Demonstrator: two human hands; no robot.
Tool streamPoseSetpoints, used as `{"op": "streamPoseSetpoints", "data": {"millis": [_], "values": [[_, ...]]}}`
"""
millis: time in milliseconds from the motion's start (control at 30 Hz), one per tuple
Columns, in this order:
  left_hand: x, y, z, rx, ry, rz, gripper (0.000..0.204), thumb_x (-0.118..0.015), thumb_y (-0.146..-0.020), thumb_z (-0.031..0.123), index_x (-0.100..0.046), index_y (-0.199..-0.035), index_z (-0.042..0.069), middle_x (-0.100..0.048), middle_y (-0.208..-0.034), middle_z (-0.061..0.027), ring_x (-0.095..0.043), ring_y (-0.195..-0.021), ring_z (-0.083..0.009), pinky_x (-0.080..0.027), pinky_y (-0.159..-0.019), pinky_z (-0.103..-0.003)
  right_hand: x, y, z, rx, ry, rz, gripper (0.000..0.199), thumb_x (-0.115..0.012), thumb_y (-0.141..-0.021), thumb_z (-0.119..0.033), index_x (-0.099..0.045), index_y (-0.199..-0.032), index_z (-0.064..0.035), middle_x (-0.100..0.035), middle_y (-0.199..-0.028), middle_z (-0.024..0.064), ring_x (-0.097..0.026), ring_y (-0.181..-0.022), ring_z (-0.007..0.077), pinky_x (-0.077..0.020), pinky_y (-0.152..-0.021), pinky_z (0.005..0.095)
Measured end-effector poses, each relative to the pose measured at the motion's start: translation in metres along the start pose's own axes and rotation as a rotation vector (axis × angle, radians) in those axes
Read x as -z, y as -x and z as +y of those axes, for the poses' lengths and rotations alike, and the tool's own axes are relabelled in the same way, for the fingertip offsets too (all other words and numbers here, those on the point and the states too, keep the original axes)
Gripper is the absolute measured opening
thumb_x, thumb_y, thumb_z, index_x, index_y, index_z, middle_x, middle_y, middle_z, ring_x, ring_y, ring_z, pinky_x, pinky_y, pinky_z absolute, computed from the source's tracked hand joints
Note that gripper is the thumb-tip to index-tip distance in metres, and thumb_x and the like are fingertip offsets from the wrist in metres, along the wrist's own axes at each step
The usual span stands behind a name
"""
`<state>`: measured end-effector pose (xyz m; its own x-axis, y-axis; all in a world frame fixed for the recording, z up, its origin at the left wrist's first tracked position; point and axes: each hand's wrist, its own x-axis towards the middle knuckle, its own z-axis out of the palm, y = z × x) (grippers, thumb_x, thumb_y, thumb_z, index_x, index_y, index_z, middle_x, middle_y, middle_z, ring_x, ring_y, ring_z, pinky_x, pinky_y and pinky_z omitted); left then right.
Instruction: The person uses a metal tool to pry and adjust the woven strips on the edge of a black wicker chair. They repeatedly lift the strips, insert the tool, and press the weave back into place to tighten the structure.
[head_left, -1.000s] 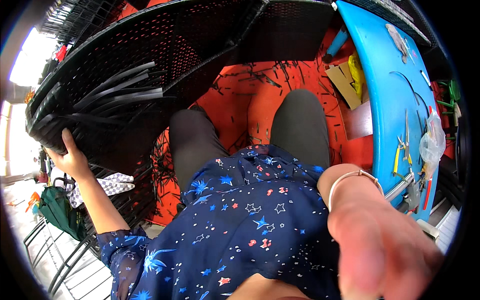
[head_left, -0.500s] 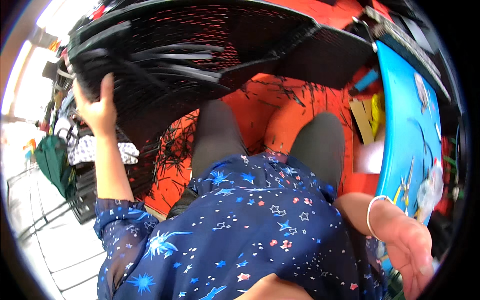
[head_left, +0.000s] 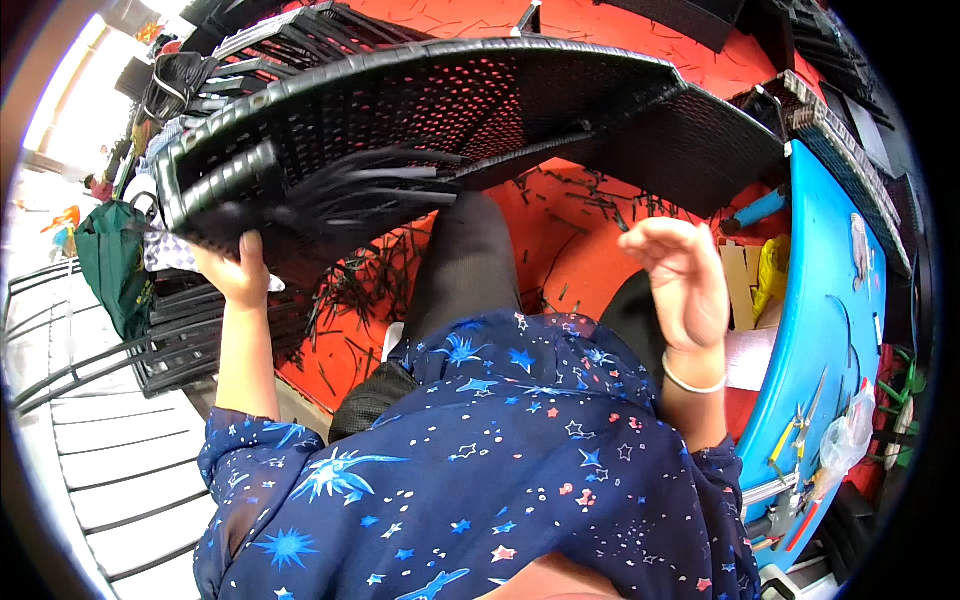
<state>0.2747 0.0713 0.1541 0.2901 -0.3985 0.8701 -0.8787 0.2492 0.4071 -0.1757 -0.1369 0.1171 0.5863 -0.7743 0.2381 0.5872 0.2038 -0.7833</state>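
Observation:
A large black woven rattan panel (head_left: 440, 95), bent at an angle, stretches across the space above my knees. Its left end is held by my left hand (head_left: 238, 272), whose thumb shows while the other fingers are hidden. From that end hangs a bunch of loose black flat strips (head_left: 380, 185), blurred by motion. My right hand (head_left: 688, 285), with a bangle at the wrist, is raised over my right knee. Its fingers are loosely bent and apart, with nothing visible in them, and it does not touch the panel.
At right stands a blue table (head_left: 815, 300) with pliers (head_left: 790, 440), a plastic bag (head_left: 850, 430) and other hand tools. Black strip scraps (head_left: 370, 275) litter the red floor (head_left: 340, 350). Stacked black frames (head_left: 200, 335) and a green bag (head_left: 115, 265) are at left.
My right hand has come up from the lower right to above my knee. The panel's left end and my left hand have moved slightly down and right.

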Motion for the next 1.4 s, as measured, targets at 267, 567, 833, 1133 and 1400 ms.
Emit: {"op": "streamPoseSetpoints", "data": {"millis": [267,567,833,1133,1400], "values": [[0.024,0.085,-0.030,0.120,0.275,-0.159,0.103,-0.068,-0.085,0.071,-0.039,-0.148,-0.004,-0.055,-0.141,-0.0169,-0.057,-0.127,-0.0291,-0.046,-0.109,-0.046,-0.011,-0.020,0.044,-0.417,0.033,0.128,0.058,-0.037,-0.111,-0.047,-0.057,-0.137,0.0018,-0.068,-0.122,0.0146,-0.066,-0.110,0.0237,-0.0522,-0.097,0.0375],[0.019,0.158,-0.041,0.426,0.105,-0.261,0.091,-0.076,-0.085,0.051,-0.041,-0.148,-0.005,-0.054,-0.143,-0.0153,-0.053,-0.132,-0.0297,-0.043,-0.114,-0.044,0.022,-0.031,0.056,-0.488,0.085,0.360,0.052,-0.050,-0.107,-0.046,-0.061,-0.131,-0.0016,-0.070,-0.117,0.0101,-0.067,-0.107,0.0205,-0.0519,-0.093,0.0345],[0.066,0.223,-0.005,0.030,-0.510,-0.803,0.071,-0.071,-0.089,0.029,-0.043,-0.150,0.006,-0.053,-0.148,-0.0177,-0.052,-0.136,-0.0366,-0.033,-0.118,-0.054,0.047,-0.063,0.065,-0.526,0.262,0.368,0.056,-0.055,-0.104,-0.049,-0.057,-0.136,-0.0022,-0.068,-0.125,0.0113,-0.065,-0.114,0.0219,-0.0513,-0.097,0.0381],[0.088,0.243,-0.028,0.280,-0.426,-0.781,0.074,-0.066,-0.091,0.041,-0.041,-0.150,0.005,-0.052,-0.151,-0.0183,-0.050,-0.139,-0.0365,-0.029,-0.118,-0.056,0.076,-0.155,0.112,-0.515,0.315,0.538,0.059,-0.065,-0.098,-0.049,-0.058,-0.132,-0.0018,-0.067,-0.126,0.0138,-0.064,-0.116,0.0267,-0.0508,-0.101,0.0446],[0.102,0.235,-0.026,0.478,-0.495,-0.861,0.076,-0.065,-0.092,0.043,-0.041,-0.152,0.003,-0.051,-0.150,-0.0216,-0.051,-0.137,-0.0372,-0.032,-0.119,-0.049,0.085,-0.181,0.137,-0.327,0.272,0.679,0.024,-0.074,-0.092,-0.023,-0.065,-0.107,-0.0067,-0.073,-0.097,0.0097,-0.072,-0.079,0.0224,-0.0604,-0.070,0.0381]]}}
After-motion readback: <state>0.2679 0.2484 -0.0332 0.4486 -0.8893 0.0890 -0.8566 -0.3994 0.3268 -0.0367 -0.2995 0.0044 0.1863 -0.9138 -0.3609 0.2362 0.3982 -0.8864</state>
